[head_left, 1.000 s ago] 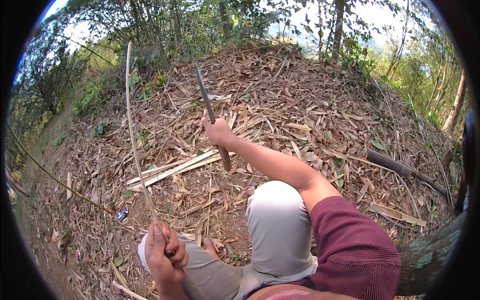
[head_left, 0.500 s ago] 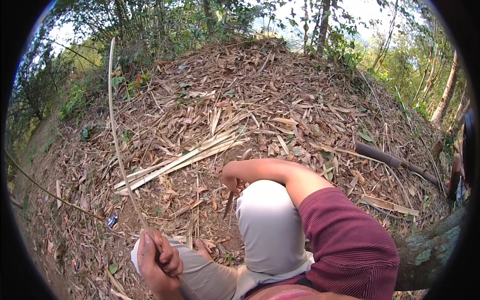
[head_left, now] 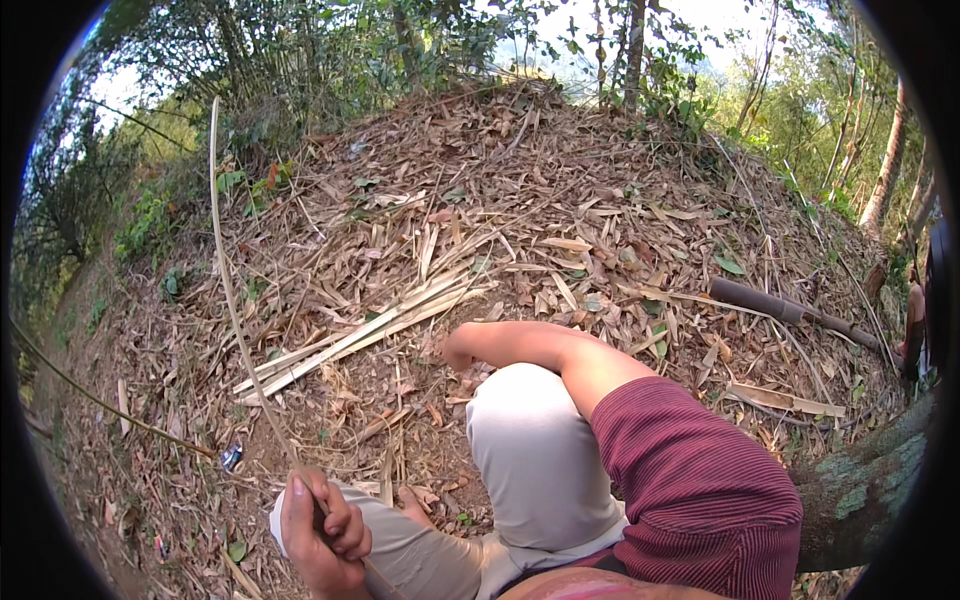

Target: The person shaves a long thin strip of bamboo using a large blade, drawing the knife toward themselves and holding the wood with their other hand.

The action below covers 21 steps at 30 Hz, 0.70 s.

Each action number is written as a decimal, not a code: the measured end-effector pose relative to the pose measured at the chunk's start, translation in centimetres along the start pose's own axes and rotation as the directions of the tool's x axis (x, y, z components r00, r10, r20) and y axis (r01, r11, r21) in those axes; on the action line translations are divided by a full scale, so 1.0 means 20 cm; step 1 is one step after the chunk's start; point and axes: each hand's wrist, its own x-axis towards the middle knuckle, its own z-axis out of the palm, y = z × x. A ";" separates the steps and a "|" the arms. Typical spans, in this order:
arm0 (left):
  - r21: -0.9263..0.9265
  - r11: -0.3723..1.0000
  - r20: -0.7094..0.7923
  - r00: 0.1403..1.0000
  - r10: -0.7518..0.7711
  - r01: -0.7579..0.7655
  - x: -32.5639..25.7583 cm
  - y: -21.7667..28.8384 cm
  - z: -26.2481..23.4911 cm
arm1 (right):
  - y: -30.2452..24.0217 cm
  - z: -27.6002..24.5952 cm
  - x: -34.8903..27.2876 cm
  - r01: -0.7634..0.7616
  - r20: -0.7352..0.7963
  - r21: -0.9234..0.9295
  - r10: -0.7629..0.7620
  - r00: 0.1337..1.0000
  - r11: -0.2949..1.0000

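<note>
Along the far left, a thin stem (head_left: 165, 436) slanting over fallen leaves (head_left: 180, 350), with its outer end lost in the dark rim. Beside its lower end, a small blue piece of litter (head_left: 231, 458), too small to make out clearly. Next, a long pale strip (head_left: 234, 310), rising in a gentle bend from the left hand (head_left: 325, 530), with its top free against the shrubs. Partly hidden inside the fist, then visible again below, running out of sight toward the lower edge. Left fingers (head_left: 350, 535) curled closed around the strip, with the thumb pressed up along it. Behind that hand, a bent leg (head_left: 400, 515) in light trousers.

Farther on, a loose bundle of split strips (head_left: 370, 335) flat on the ground. Just right of it, the right hand (head_left: 459, 347), bent downward near the raised knee (head_left: 525, 405). Fingers out of sight behind wrist and knee; impossible to tell how far open, or holding what, if anything. Then a maroon sleeve (head_left: 700, 470), a dark pole (head_left: 760, 298) on the leaves, and a mossy log (head_left: 860, 490), cut off by the rim.
</note>
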 end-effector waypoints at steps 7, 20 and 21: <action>-0.020 0.999 0.015 0.999 -0.030 0.031 0.01 0.00 0.02 | 0.06 0.06 0.03 -0.024 0.022 0.029 0.023 0.999 0.999; -0.018 0.998 0.043 0.997 -0.058 0.059 0.01 0.00 -0.02 | 0.06 0.06 -0.02 -0.076 0.037 0.138 0.071 0.997 0.988; -0.014 0.999 0.035 0.998 -0.052 0.052 0.01 0.00 -0.02 | 0.06 0.06 -0.03 -0.084 0.033 0.149 0.080 0.996 0.985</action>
